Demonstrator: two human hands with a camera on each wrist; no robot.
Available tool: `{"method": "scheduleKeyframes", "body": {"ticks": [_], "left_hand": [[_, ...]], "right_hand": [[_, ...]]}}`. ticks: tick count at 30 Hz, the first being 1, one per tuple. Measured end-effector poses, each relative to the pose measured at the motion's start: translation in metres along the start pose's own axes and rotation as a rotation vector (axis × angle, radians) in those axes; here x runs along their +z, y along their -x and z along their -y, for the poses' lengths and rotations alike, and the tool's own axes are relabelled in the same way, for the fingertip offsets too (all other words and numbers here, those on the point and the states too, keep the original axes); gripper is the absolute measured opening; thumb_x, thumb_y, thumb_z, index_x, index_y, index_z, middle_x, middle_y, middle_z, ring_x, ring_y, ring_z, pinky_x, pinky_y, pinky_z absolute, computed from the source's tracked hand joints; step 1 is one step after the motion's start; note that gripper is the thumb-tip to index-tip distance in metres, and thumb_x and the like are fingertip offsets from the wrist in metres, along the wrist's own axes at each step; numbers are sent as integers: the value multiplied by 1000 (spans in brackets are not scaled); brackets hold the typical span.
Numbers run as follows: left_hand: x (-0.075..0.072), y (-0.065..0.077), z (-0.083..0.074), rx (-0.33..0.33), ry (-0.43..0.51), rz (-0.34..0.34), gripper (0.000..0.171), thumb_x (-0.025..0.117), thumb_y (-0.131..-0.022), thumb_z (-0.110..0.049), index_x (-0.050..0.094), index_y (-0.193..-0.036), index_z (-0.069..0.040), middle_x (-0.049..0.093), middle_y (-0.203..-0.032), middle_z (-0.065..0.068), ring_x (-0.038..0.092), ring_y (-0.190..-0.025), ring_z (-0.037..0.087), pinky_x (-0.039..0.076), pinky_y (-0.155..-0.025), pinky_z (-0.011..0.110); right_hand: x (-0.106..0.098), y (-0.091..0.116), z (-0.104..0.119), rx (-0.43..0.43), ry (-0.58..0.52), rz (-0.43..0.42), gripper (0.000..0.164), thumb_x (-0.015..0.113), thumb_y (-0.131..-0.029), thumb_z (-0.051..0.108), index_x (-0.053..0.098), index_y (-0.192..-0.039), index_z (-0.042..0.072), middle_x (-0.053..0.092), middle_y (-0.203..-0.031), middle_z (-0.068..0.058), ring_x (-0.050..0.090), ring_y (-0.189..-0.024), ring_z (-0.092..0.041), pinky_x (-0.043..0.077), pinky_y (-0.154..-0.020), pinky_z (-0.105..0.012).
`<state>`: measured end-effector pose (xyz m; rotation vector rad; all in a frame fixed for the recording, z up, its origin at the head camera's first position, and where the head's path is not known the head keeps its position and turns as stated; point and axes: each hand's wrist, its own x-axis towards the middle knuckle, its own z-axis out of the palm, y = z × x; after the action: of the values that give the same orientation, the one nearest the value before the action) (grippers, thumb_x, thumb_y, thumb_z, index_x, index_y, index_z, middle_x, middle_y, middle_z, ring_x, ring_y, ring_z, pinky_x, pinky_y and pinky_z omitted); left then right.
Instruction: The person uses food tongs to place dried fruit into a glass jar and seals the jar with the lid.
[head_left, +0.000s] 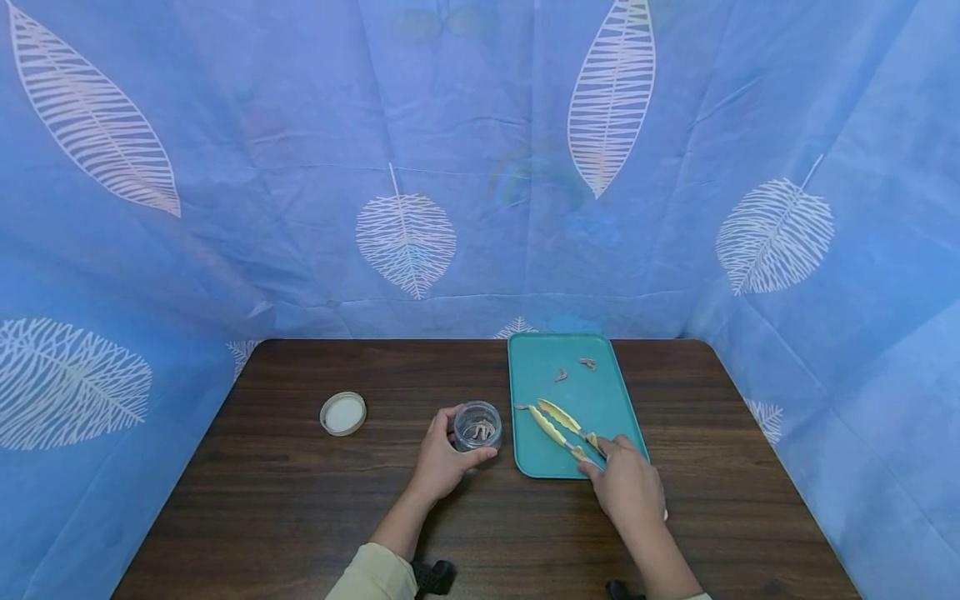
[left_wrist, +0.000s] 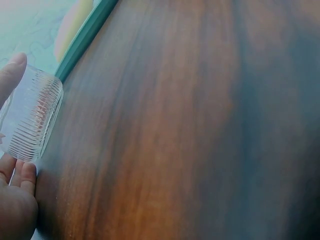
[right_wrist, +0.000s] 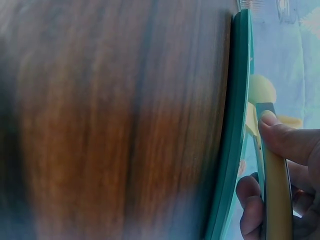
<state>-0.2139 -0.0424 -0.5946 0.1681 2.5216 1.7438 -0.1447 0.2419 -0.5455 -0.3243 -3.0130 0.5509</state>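
My left hand [head_left: 442, 457] holds a clear ribbed jar [head_left: 477, 427] between thumb and fingers on the dark wooden table. Several small pinkish-brown pieces lie inside the open jar [left_wrist: 37, 115]. In my right hand [head_left: 628, 483] is a pair of tongs [head_left: 562, 425] with yellow scalloped tips, gripped by thumb and fingers over a teal tray [head_left: 615, 417]. The tips stand apart, and a small pinkish piece [head_left: 521, 407] lies near the left one. Farther back on the tray lie another curled piece [head_left: 561, 375] and a small cluster of pieces [head_left: 588, 364].
A round lid [head_left: 343, 414] with a white inside lies on the wooden table [head_left: 285, 500], left of the jar. Behind the table hangs a blue cloth [head_left: 300, 233] with white leaf prints. The tray's raised rim [right_wrist: 235, 120] stands beside the right hand.
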Motion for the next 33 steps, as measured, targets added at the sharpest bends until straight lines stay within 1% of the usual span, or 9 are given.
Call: {"method": "scheduleKeyframes", "body": {"ticks": [4, 9, 14, 21, 33], "left_hand": [[0, 0, 0, 1, -4, 4, 86, 97, -83, -37, 52, -152, -12, 60, -143, 13, 61, -130, 30, 51, -114, 53], [0, -1, 1, 4, 0, 4, 87, 98, -82, -37, 52, -152, -12, 60, -142, 13, 61, -130, 30, 51, -115, 52], [1, -1, 2, 4, -2, 2, 86, 98, -82, -37, 53, -152, -12, 60, -143, 13, 61, -130, 29, 51, -114, 52], [1, -1, 2, 4, -3, 4, 87, 97, -82, -37, 52, -152, -12, 60, -143, 13, 61, -130, 30, 51, -114, 53], [1, -1, 3, 4, -10, 3, 88, 97, -82, -39, 52, -153, -13, 60, -143, 14, 61, -130, 31, 53, -113, 52]], "right_hand": [[0, 0, 1, -8, 5, -11, 57, 88, -92, 32, 74, -135, -1, 73, -108, -14, 71, -86, -32, 60, -70, -52], [-1, 2, 1, -15, 5, -15, 52, 88, -93, 30, 76, -133, 1, 73, -107, -13, 71, -86, -32, 60, -70, -52], [-2, 1, -1, -11, 5, -6, 52, 87, -93, 31, 75, -134, 1, 73, -108, -13, 71, -86, -32, 60, -69, -51], [-4, 3, -3, -20, 0, -10, 52, 87, -94, 32, 75, -134, 1, 73, -105, -12, 67, -78, -25, 57, -64, -44], [-15, 6, 3, -32, -28, -51, 53, 87, -94, 30, 74, -135, -1, 74, -110, -15, 64, -76, -21, 52, -60, -37]]}}
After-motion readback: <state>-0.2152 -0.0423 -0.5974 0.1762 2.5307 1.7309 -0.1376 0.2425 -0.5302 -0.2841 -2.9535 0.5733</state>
